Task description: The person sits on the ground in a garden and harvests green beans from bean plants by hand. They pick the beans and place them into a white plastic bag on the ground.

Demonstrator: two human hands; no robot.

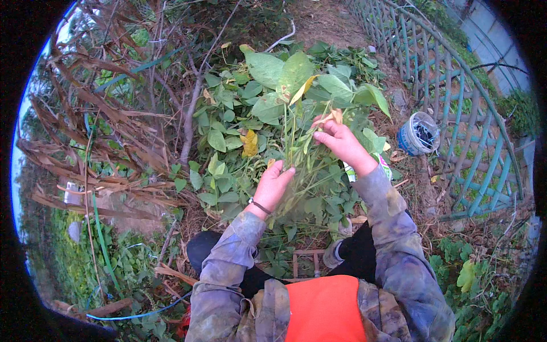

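My left hand (273, 184), with a dark band at the wrist, grips the stems of an uprooted or cut bean plant (295, 79). Broad green leaves spread at the plant's top, one of them yellow. My right hand (339, 139) pinches the same plant higher up on the right, at a cluster of green bean pods (307, 141). A dry, tan leaf (335, 115) sits against the right fingers, whose exact hold is partly hidden. Below both hands, more pod-bearing stems (305, 188) hang or lie, slightly blurred.
A heap of leafy bean plants (239, 111) lies before me. To the right stand a plastic bucket (418, 133) with dark contents and a green lattice fence (474, 141). Dry stalks (107, 145) and a bare branch (191, 115) crowd the left. A small frame (305, 253) lies between my feet.
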